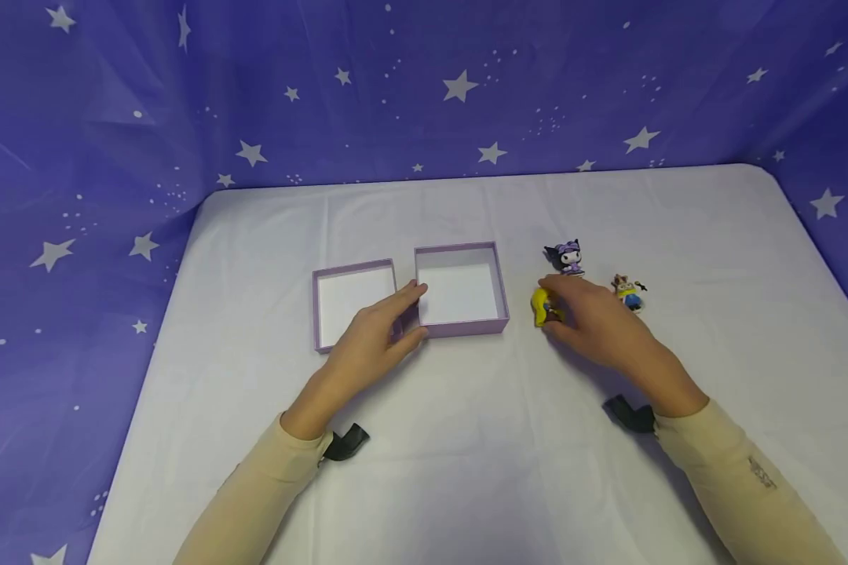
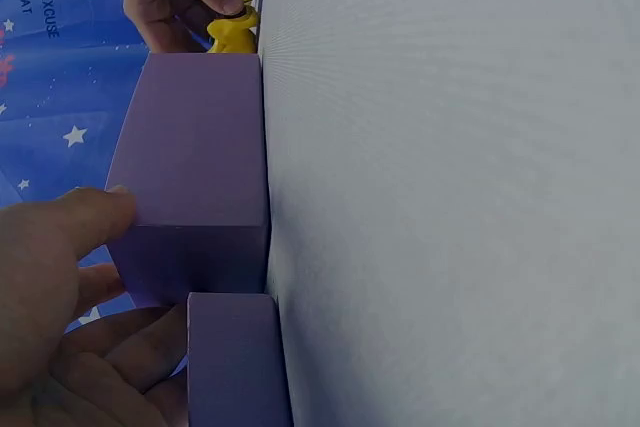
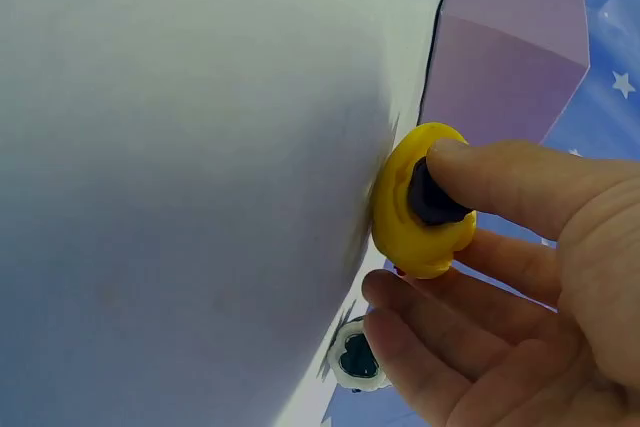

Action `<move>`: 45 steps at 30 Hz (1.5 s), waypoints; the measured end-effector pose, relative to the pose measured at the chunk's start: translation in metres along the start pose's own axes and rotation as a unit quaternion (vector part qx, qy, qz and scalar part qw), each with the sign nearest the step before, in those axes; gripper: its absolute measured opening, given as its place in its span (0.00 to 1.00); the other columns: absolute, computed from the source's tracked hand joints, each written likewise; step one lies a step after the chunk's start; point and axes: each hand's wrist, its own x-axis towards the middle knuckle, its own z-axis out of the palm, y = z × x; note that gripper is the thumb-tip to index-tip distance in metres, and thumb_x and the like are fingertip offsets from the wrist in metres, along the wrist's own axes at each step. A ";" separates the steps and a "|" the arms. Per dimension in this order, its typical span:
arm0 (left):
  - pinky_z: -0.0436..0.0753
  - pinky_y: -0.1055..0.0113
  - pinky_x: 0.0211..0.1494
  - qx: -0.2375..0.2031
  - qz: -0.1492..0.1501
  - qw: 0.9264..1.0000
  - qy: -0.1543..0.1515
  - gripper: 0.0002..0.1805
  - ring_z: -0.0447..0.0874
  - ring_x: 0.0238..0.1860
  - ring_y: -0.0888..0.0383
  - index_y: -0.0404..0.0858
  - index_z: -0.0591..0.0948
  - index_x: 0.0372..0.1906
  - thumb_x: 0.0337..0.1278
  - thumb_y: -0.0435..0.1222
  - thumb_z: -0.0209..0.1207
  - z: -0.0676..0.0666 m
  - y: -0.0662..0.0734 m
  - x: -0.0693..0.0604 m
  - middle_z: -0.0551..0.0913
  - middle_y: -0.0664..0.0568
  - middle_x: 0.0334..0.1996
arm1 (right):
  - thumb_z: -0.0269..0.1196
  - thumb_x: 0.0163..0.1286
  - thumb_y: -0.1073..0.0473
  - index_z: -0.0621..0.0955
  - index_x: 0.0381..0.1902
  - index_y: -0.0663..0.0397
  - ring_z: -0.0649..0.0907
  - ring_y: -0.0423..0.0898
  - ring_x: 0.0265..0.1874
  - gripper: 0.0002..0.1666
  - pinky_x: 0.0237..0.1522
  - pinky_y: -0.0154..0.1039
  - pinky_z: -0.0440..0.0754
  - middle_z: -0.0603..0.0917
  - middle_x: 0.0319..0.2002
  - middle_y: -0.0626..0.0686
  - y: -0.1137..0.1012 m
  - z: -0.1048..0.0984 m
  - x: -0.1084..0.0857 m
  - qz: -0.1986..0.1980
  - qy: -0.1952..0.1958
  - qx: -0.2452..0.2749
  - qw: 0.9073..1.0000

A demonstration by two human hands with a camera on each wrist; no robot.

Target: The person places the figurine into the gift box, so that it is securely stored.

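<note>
My right hand (image 1: pixel 593 322) pinches a small figurine with yellow hair (image 1: pixel 540 308) between thumb and fingers, low over the white table; in the right wrist view, the figurine (image 3: pixel 425 237) shows its yellow part and a dark base under the thumb. At the left edge of an open purple box (image 1: pixel 462 327) with a white inside, my left hand (image 1: pixel 371 341) rests with straight fingers. Its thumb touches the box's near corner in the left wrist view, where the box (image 2: pixel 195 142) shows its side. Against the box's left side lies a shallower purple lid (image 1: pixel 316 314), partly covered by that hand.
Behind my right hand stands a black-and-purple figurine (image 1: pixel 568 257). To the right of that hand is a figurine with a brown crown and blue clothing (image 1: pixel 629 294). A purple star-printed cloth (image 1: pixel 396 94) rises behind the white-covered table (image 1: pixel 452 439).
</note>
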 end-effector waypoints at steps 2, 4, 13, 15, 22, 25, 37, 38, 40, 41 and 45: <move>0.66 0.59 0.70 0.004 -0.001 1.000 0.000 0.32 0.65 0.69 0.53 0.37 0.70 0.69 0.62 0.40 0.64 -0.001 0.000 0.000 0.70 0.39 0.66 | 0.73 0.56 0.64 0.73 0.61 0.65 0.75 0.60 0.59 0.36 0.61 0.57 0.72 0.77 0.59 0.63 0.000 0.000 0.002 0.000 -0.002 0.006 1.000; 0.66 0.60 0.70 0.006 -0.002 1.000 0.000 0.32 0.65 0.69 0.53 0.37 0.69 0.69 0.62 0.40 0.64 -0.001 0.001 0.001 0.70 0.39 0.67 | 0.73 0.56 0.64 0.74 0.61 0.65 0.77 0.59 0.57 0.35 0.59 0.57 0.73 0.78 0.57 0.63 0.000 0.000 0.004 0.001 -0.003 0.014 1.000; 0.66 0.58 0.70 0.012 -0.006 1.000 0.000 0.33 0.66 0.68 0.51 0.37 0.69 0.70 0.62 0.39 0.64 -0.004 0.001 0.004 0.69 0.40 0.67 | 0.75 0.53 0.61 0.77 0.59 0.61 0.81 0.53 0.44 0.34 0.48 0.51 0.79 0.81 0.51 0.56 -0.004 -0.009 0.009 0.011 0.027 0.045 0.999; 0.66 0.59 0.70 0.013 -0.006 1.000 -0.001 0.32 0.66 0.68 0.51 0.37 0.69 0.70 0.62 0.39 0.64 -0.004 0.001 0.004 0.68 0.40 0.68 | 0.75 0.53 0.62 0.78 0.58 0.61 0.81 0.53 0.43 0.34 0.46 0.51 0.79 0.82 0.49 0.55 -0.006 -0.013 0.010 0.006 0.041 0.051 0.998; 0.66 0.59 0.70 0.016 -0.007 1.000 -0.005 0.33 0.66 0.68 0.51 0.38 0.69 0.70 0.63 0.40 0.63 -0.003 0.000 0.002 0.68 0.42 0.68 | 0.75 0.53 0.61 0.79 0.58 0.58 0.81 0.54 0.42 0.33 0.45 0.51 0.80 0.82 0.48 0.52 -0.012 -0.022 0.016 -0.002 0.077 0.059 0.995; 0.66 0.59 0.70 0.015 -0.007 1.000 -0.005 0.33 0.66 0.68 0.51 0.39 0.68 0.71 0.63 0.41 0.63 -0.003 0.000 0.001 0.67 0.41 0.68 | 0.75 0.53 0.60 0.79 0.58 0.57 0.81 0.54 0.42 0.33 0.44 0.50 0.81 0.82 0.49 0.52 -0.016 -0.024 0.019 -0.010 0.083 0.060 0.995; 0.66 0.60 0.70 0.010 -0.011 1.000 -0.010 0.32 0.66 0.68 0.51 0.38 0.68 0.71 0.63 0.41 0.63 -0.002 0.002 0.000 0.67 0.41 0.68 | 0.75 0.54 0.58 0.79 0.59 0.53 0.80 0.51 0.44 0.33 0.46 0.49 0.78 0.81 0.53 0.51 -0.032 -0.025 0.028 -0.031 0.090 0.074 0.993; 0.66 0.60 0.70 0.009 -0.013 1.000 -0.011 0.33 0.66 0.68 0.51 0.38 0.68 0.71 0.63 0.41 0.63 -0.002 0.003 0.000 0.67 0.41 0.68 | 0.75 0.54 0.58 0.79 0.59 0.53 0.80 0.51 0.44 0.33 0.46 0.50 0.78 0.81 0.54 0.50 -0.034 -0.024 0.030 -0.033 0.087 0.074 0.993; 0.66 0.60 0.70 0.010 -0.016 1.000 -0.012 0.33 0.66 0.68 0.51 0.39 0.68 0.71 0.63 0.41 0.63 -0.002 0.003 0.000 0.67 0.41 0.69 | 0.75 0.54 0.58 0.79 0.59 0.53 0.80 0.50 0.45 0.33 0.47 0.50 0.78 0.81 0.54 0.50 -0.038 -0.023 0.033 -0.039 0.079 0.076 0.993; 0.66 0.59 0.70 0.008 -0.017 1.000 -0.012 0.33 0.66 0.68 0.51 0.39 0.68 0.71 0.63 0.41 0.63 -0.002 0.003 0.000 0.67 0.41 0.69 | 0.75 0.54 0.57 0.79 0.59 0.53 0.79 0.50 0.45 0.33 0.48 0.50 0.78 0.80 0.55 0.50 -0.040 -0.022 0.035 -0.043 0.076 0.078 0.993; 0.65 0.59 0.70 0.002 -0.019 1.000 -0.013 0.33 0.65 0.69 0.51 0.38 0.68 0.71 0.63 0.40 0.63 -0.001 0.002 0.000 0.67 0.41 0.69 | 0.75 0.55 0.56 0.78 0.59 0.54 0.80 0.50 0.46 0.34 0.49 0.49 0.79 0.80 0.55 0.50 -0.048 -0.017 0.043 -0.059 0.064 0.080 0.993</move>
